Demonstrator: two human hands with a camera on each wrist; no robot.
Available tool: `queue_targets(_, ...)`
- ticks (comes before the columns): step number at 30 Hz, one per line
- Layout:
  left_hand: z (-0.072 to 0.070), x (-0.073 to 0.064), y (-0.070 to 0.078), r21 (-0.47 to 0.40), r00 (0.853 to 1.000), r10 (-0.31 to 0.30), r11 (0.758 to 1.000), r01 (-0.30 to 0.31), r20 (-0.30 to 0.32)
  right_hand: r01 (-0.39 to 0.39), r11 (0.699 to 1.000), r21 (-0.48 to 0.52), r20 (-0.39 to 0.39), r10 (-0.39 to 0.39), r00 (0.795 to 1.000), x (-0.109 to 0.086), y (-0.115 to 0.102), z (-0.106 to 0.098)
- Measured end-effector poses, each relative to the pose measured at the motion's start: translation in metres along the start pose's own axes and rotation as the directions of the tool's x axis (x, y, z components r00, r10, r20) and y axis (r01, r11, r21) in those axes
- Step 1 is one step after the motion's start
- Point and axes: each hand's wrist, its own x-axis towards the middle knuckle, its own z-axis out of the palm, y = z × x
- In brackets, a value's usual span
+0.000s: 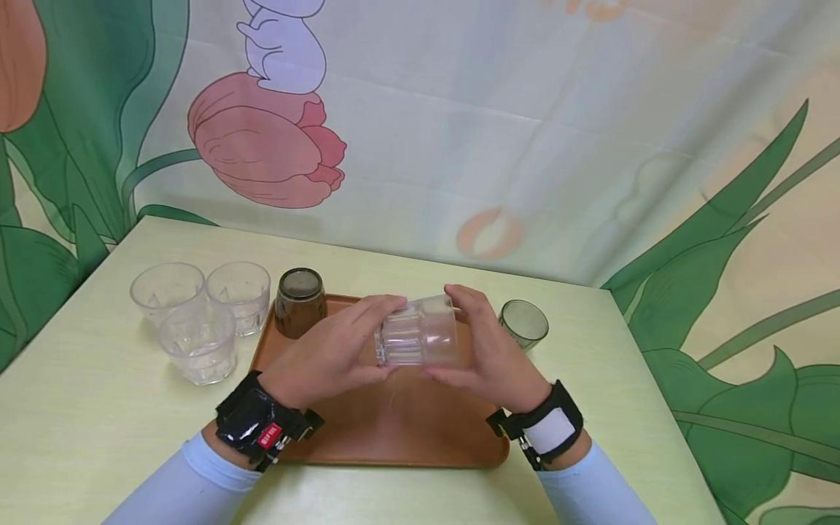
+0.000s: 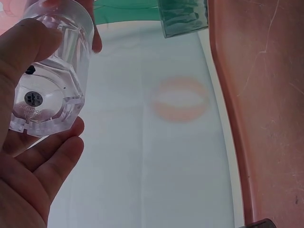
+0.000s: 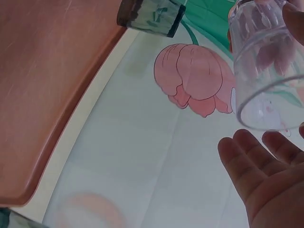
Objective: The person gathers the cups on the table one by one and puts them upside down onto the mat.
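Left hand (image 1: 331, 357): curled, gripping the clear glass (image 1: 423, 332) by its base end
Clear glass: ribbed, see-through, held sideways above the brown tray (image 1: 394, 430) (1 round dark label (image 2: 33, 99) on its base)
Right hand (image 1: 502, 364): spread wider, thumb and fingers holding the rim end

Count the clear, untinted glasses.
4: a held glass between the left hand and right hand, above the tray; a back-left glass, a back-right glass and a front glass clustered on its left.
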Motion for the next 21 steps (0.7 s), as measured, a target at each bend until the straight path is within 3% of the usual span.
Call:
queue_targets(7, -0.002, -0.001, -0.004, 0.010, 1.000, -0.030, 1.000, 0.030, 0.005, -0.165, 0.976, -0.142, 0.008, 0.168, 0.986, -0.014, 0.012, -0.006)
queue_targets(12, -0.002, -0.001, -0.004, 0.016, 1.000, -0.021, 1.000, 0.021, -0.001, -0.214, 0.945, -0.247, 0.022, 0.226, 0.974, -0.023, 0.023, -0.005)
queue_targets(21, -0.003, -0.001, -0.005, 0.014, 0.999, -0.032, 0.999, 0.031, 0.006, -0.327, 0.854, -0.404, 0.098, 0.396, 0.913, -0.050, 0.052, 0.005)
